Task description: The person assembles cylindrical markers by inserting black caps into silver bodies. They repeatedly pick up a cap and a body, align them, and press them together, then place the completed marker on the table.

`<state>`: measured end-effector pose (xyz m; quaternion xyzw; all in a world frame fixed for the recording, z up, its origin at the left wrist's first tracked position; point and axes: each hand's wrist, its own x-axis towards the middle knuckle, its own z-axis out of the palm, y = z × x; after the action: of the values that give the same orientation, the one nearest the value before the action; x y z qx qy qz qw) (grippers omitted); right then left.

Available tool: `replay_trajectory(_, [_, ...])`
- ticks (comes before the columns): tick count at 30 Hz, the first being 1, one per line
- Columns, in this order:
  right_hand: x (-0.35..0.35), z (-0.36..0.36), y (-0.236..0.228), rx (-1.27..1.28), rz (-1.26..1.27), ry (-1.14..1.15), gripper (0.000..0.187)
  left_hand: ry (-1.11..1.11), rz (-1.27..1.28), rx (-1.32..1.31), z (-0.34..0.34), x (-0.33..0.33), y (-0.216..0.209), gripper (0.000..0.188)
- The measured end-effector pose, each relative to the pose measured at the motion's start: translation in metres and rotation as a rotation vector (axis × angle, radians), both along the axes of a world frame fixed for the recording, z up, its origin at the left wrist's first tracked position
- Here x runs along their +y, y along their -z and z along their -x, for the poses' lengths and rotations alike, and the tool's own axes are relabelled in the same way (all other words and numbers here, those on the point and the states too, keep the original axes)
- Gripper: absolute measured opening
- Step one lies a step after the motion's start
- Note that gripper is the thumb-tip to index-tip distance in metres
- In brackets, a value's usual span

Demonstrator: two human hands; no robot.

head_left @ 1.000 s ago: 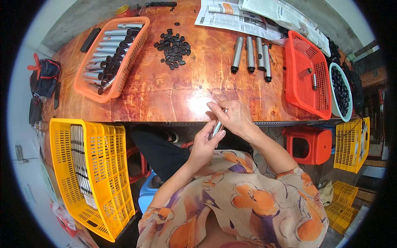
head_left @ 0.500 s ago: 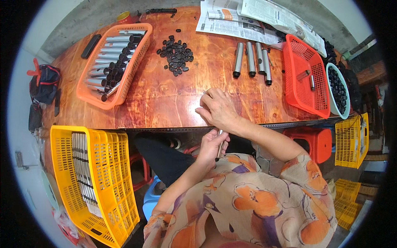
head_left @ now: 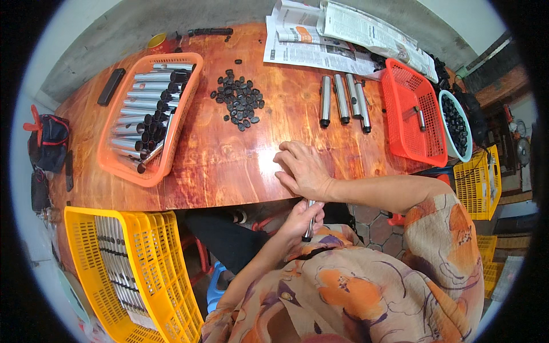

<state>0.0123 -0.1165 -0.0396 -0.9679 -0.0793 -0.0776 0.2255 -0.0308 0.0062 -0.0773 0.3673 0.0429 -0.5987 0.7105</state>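
My left hand [head_left: 301, 220] is below the table's front edge, its fingers wrapped round a short metal tube [head_left: 309, 228] with a black lower end. The tube points up toward the table edge; its upper end is hidden under my right wrist. My right hand [head_left: 305, 171] lies palm down over the front edge of the table, fingers loosely bent and thumb apart. Nothing shows in it, though its palm is hidden. Beyond it on the table is a loose pile of small black oval caps [head_left: 239, 102]. To the right lie several metal tubes [head_left: 341, 100] with black ends.
An orange basket [head_left: 106, 162] of metal tubes stands on the left of the wooden table [head_left: 217, 177]. At right are a red basket [head_left: 400, 150] and a pale bowl [head_left: 468, 154] of black parts. Newspapers [head_left: 297, 52] lie at the back. A yellow crate [head_left: 166, 257] with tubes stands lower left.
The whole view has tilted, so the table sits lower in the picture. My right elbow has swung outward and up. My left hand still grips the tube; the right hand stays at the table edge.
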Motion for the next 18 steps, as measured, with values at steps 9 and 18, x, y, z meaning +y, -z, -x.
replay_trajectory(9, [0.003,-0.002,-0.003,0.051,-0.009,0.039,0.029,0.034,-0.062,-0.26,-0.003,0.002,-0.001,0.014])
replay_trajectory(18, [0.004,-0.012,-0.001,0.104,0.042,-0.125,0.033,-0.202,-0.081,-0.091,0.023,-0.014,0.006,0.023])
